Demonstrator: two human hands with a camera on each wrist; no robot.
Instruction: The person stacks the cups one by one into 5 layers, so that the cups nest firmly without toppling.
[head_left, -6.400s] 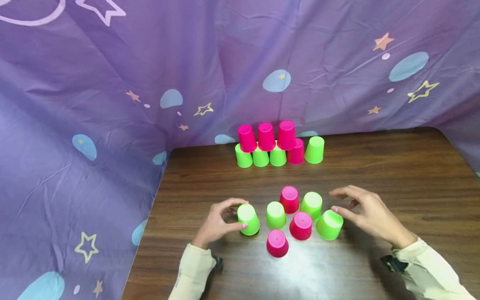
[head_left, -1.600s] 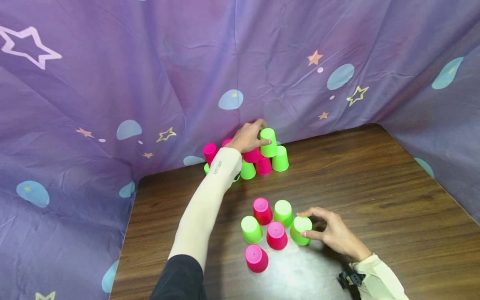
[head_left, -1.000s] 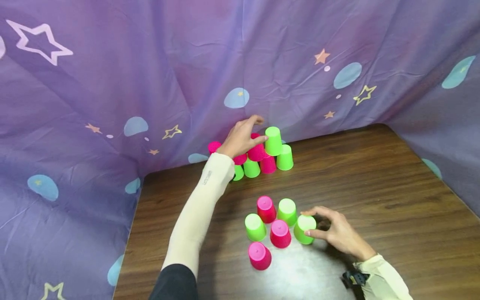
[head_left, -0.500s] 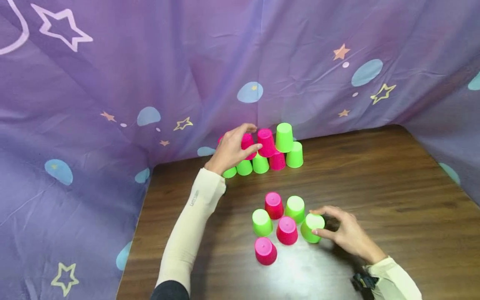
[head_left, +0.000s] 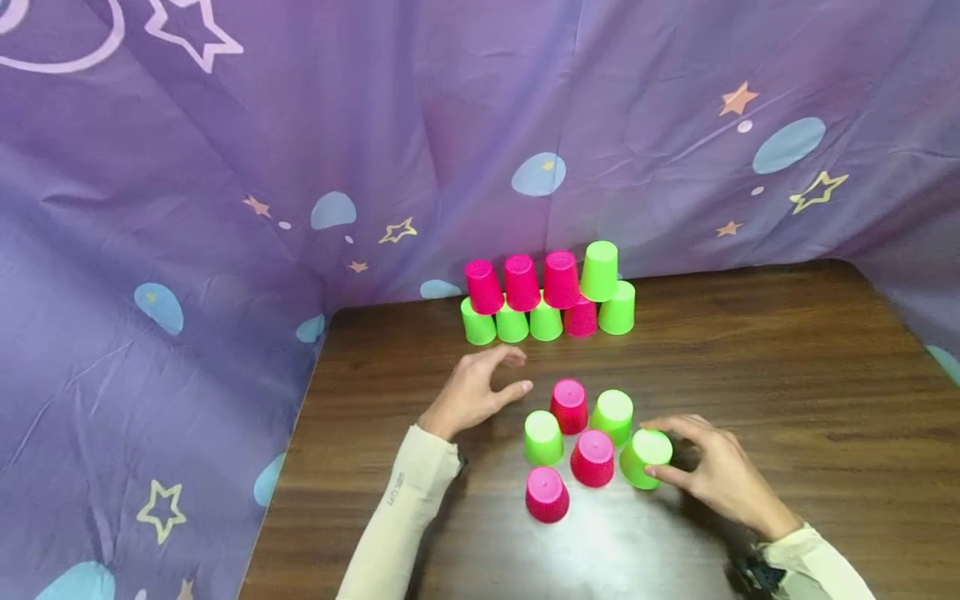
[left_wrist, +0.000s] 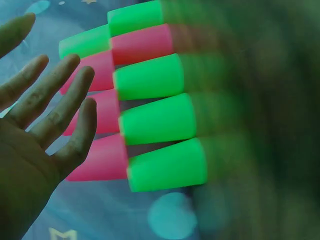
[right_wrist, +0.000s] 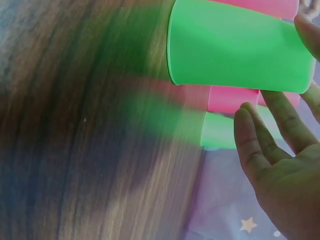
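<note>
Left hand (head_left: 474, 392) hovering low with fingers (left_wrist: 60, 105) spread and relaxed, holding nothing, cream sleeve on forearm, right hand (head_left: 708, 475) farther right, fingers (right_wrist: 260, 145) curved in a grip, wrist low

Neon-green and hot-pink cups (head_left: 551, 296) are seen on a dark wood-grain table (head_left: 787, 375). A purple cloth (head_left: 300, 125) is printed with stars and pale-blue blobs.
</note>
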